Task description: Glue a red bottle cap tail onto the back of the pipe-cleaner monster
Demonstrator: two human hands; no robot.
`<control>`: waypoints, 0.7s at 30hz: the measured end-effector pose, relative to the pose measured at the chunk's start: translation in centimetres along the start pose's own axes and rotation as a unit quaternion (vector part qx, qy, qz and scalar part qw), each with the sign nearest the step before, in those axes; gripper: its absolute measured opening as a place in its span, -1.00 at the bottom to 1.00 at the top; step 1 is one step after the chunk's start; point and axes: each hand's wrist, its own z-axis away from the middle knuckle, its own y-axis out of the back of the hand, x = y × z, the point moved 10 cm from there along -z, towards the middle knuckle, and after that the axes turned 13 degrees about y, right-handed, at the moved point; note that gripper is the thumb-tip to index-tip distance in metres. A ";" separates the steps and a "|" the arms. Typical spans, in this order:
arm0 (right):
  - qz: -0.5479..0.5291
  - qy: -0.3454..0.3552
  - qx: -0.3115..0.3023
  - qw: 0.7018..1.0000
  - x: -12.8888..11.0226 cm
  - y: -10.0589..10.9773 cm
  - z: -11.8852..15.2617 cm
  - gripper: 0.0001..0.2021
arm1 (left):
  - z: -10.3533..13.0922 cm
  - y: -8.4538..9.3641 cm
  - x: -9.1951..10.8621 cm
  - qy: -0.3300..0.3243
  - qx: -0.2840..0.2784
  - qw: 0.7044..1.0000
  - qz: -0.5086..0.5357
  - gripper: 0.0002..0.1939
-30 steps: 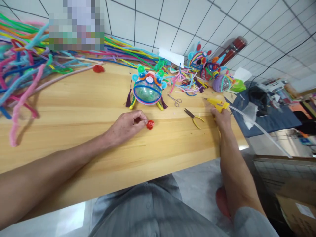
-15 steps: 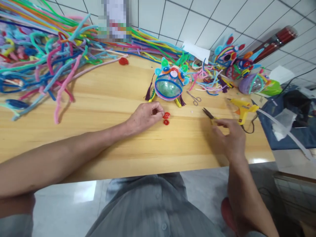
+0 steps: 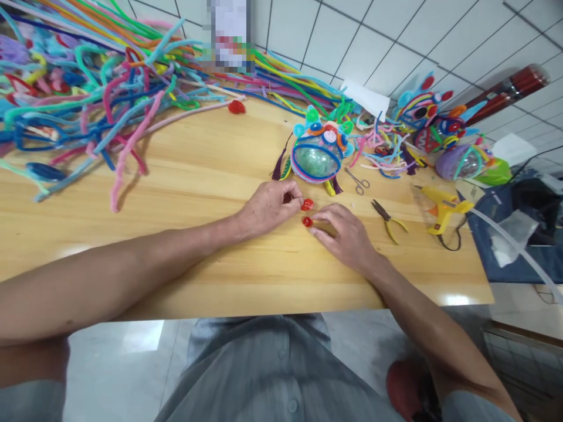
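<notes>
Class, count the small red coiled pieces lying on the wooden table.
3: two small red coiled pieces between the hands, upper and lower; one far back beside the pipe cleaners. More may be hidden.

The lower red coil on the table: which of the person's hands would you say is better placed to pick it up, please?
Probably the right hand: its fingertips already touch the lower red coil. The left hand is pinching the upper red coil, so it looks occupied.

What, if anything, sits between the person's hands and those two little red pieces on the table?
Nothing visible. The left hand has its fingertips at the upper red piece, and the right hand reaches the lower red piece. The bright craft creature stands just behind them, and the pliers lie off to the right.
</notes>
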 end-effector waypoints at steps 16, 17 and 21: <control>0.007 -0.007 0.084 0.996 0.2 1.6 0.1 -0.89 | 0.3 -0.1 0.3 -0.003 -0.003 1.000 0.027 -0.84; -0.003 -0.005 0.097 0.995 0.0 2.1 0.0 -0.91 | 0.4 -0.1 0.4 -0.006 -0.006 0.999 0.034 -0.84; -0.032 -0.032 0.117 0.992 0.1 2.8 -0.7 -0.91 | 0.6 -0.2 0.6 -0.003 -0.013 0.999 0.053 -0.85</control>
